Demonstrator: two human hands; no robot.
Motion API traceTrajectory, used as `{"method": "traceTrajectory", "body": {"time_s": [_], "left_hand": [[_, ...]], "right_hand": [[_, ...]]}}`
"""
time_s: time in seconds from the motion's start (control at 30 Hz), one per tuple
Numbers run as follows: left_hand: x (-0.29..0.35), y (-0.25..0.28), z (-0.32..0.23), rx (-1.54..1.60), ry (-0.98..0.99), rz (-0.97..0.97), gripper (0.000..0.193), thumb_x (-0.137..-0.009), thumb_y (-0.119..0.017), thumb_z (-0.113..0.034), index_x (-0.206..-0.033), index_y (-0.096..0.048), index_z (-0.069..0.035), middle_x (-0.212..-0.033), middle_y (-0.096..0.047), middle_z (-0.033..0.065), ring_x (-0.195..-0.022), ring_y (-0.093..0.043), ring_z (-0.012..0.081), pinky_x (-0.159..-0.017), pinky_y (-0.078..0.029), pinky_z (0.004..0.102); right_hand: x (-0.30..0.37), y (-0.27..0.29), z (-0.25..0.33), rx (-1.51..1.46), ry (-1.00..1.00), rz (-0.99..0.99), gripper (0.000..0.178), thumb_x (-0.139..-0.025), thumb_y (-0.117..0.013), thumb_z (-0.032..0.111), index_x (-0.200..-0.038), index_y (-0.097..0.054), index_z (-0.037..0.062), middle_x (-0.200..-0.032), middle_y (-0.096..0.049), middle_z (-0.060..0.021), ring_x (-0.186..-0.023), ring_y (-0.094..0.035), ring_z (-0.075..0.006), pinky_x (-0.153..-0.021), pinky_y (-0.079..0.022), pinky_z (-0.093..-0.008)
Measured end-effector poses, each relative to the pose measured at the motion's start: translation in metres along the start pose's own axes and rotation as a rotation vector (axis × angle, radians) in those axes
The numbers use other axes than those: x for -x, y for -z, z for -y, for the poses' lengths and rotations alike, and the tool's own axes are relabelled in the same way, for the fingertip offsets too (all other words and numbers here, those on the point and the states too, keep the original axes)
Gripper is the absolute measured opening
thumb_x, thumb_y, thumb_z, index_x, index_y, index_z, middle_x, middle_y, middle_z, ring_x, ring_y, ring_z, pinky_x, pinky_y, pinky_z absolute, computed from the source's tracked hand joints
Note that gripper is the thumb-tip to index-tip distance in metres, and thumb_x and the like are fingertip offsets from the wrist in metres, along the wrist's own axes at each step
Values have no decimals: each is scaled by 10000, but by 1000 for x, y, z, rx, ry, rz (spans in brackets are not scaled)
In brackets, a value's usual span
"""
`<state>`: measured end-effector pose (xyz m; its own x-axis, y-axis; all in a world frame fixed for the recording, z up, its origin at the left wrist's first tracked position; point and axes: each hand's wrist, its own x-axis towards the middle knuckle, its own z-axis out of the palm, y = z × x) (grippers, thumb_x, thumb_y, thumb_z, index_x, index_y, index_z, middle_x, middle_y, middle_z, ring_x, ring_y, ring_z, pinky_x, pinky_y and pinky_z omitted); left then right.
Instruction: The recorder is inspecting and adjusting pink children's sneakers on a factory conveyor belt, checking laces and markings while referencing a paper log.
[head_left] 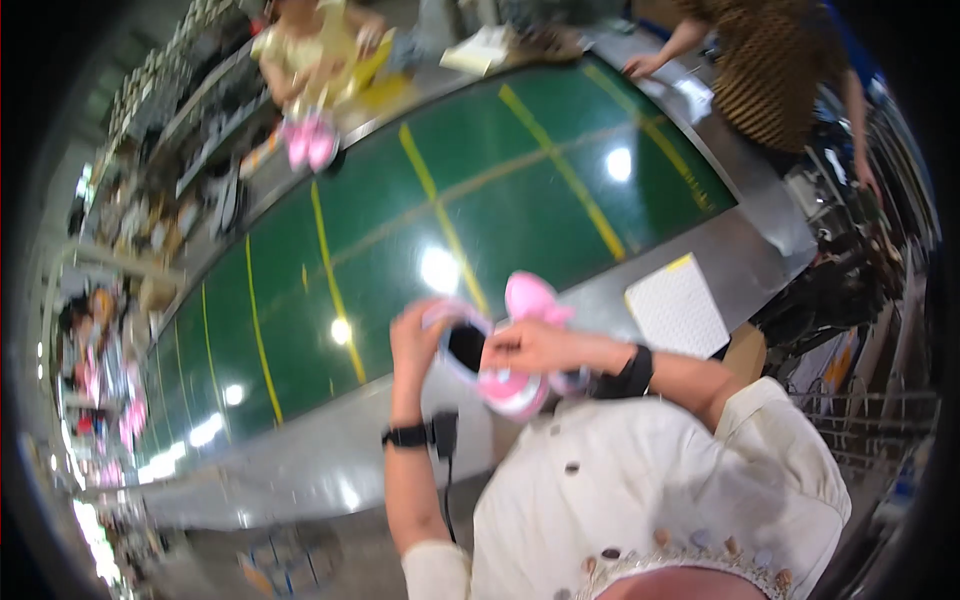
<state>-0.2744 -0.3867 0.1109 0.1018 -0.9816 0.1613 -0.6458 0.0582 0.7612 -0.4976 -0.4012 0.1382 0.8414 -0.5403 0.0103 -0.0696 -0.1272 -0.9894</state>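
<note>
A pink shoe [514,394] with a pale trim and a dark opening is held in front of my chest, above the near edge of the work table. My left hand [408,345] is wrapped round the end by the opening. At the opening's other side my right hand [535,348] has its fingers bent and closed on the shoe's edge. Just beyond the right hand is a second pink piece [530,298], probably another shoe; its lower part is hidden by that hand. Both wrists wear black bands.
A green belt [370,270] with yellow lines runs along the metal table. A white sheet [680,305] lies to the right, near a cardboard box [745,350]. Pink shoes [308,143] are by a co-worker [310,60] across the belt; another person [770,75] stands far right.
</note>
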Motion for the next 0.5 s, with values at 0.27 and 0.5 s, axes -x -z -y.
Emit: {"method": "traceTrajectory", "body": {"time_s": [0.27, 0.5], "left_hand": [[-8, 35, -23, 324, 334, 10, 359, -720, -722, -347, -893, -705, -32, -769, -684, 86, -690, -636, 143, -628, -481, 271], [-8, 40, -26, 479, 478, 80, 376, -738, -750, -323, -943, -667, -18, -784, -637, 35, -669, -588, 106, -586, -457, 232]], "right_hand": [[6, -9, 59, -151, -53, 72, 137, -888, -581, 130, -901, -602, -5, -788, -608, -5, -743, -545, -59, -678, -460, -234], [9, -11, 65, -107, -109, 101, 123, -882, -592, 116, -889, -593, -7, -787, -602, -8, -738, -540, -57, -679, -457, -229]]}}
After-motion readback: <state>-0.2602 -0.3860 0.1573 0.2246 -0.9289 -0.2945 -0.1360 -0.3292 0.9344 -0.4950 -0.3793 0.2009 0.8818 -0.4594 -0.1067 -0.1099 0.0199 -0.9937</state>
